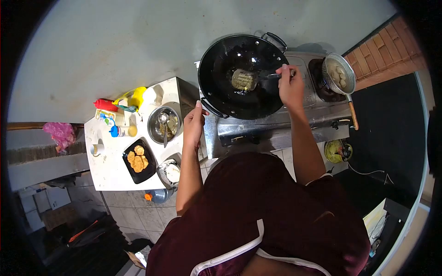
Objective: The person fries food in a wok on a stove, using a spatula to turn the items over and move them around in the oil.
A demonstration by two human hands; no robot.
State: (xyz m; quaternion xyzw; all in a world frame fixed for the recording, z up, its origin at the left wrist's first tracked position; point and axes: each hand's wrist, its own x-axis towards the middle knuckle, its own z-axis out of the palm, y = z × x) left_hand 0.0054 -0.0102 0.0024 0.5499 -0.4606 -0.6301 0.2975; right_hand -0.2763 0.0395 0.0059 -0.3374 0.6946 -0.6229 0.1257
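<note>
A large black wok [216, 69] sits on the stove, with shiny oil in its bottom. My right hand [292, 89] is closed around the handle of a slotted spatula [244, 80], whose blade rests low in the wok. At the wok's near left rim, my left hand [193, 123] has its thumb and fingers closed at the end of the black loop handle [214, 109]. Left of that hand, a steel bowl [152, 126] holds a ladle [164, 126] and some wet mixture. Golden fried pieces [137, 159] lie on a black square plate [150, 171].
A strainer [352, 80] with pale round pieces stands over the right burner, its wooden handle pointing toward me. On the white table [108, 177] are a red bottle [104, 105], a blue-capped bottle [123, 131], a cup [97, 149] and a bowl with white contents [170, 173].
</note>
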